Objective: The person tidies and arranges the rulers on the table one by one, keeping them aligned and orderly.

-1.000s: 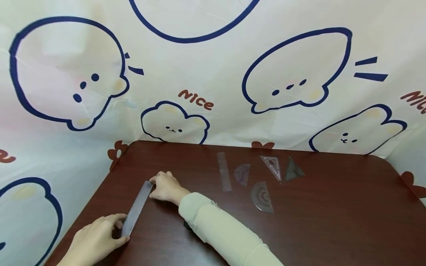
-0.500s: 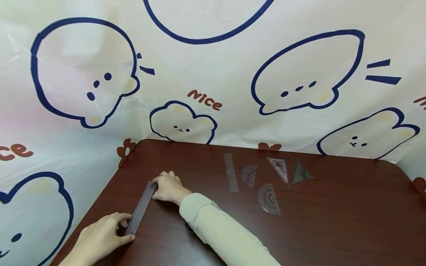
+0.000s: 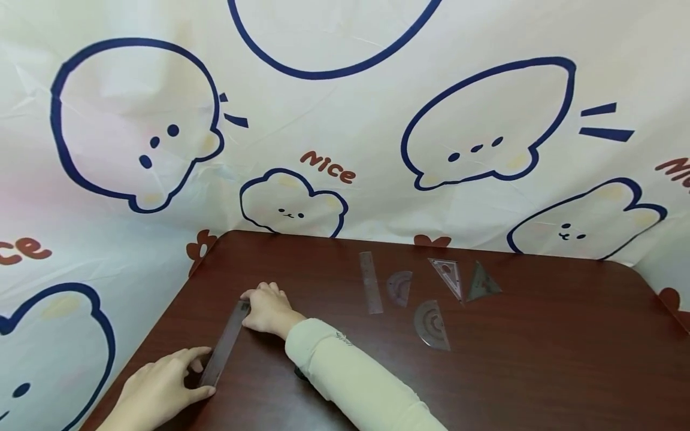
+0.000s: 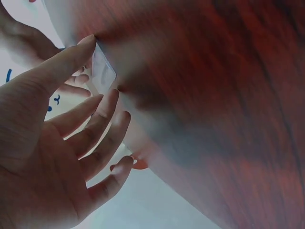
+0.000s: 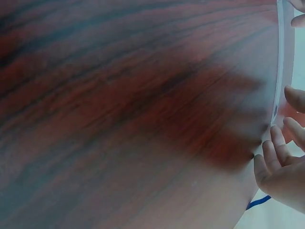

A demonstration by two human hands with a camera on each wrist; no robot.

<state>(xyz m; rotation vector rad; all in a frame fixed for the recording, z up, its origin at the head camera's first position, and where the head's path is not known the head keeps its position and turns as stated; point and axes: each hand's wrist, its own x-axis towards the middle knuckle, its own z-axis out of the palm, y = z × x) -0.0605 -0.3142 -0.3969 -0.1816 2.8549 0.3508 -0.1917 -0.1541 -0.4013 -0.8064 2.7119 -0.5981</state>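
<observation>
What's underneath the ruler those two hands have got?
Brown table shows around the ruler. What's right beneath it can't be made out clearly, and the left hand and right hand hide bits near its ends.

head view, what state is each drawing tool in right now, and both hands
Held ruler, gripped at both ends, slanting away to the right
Left hand, pinching the near end
Right hand, holding the far end
Other ruler, lying flat, untouched
Smaller protractor, lying flat, untouched
Larger protractor, lying flat, untouched
Clear set square, lying flat, untouched
Green set square, lying flat, untouched
</observation>
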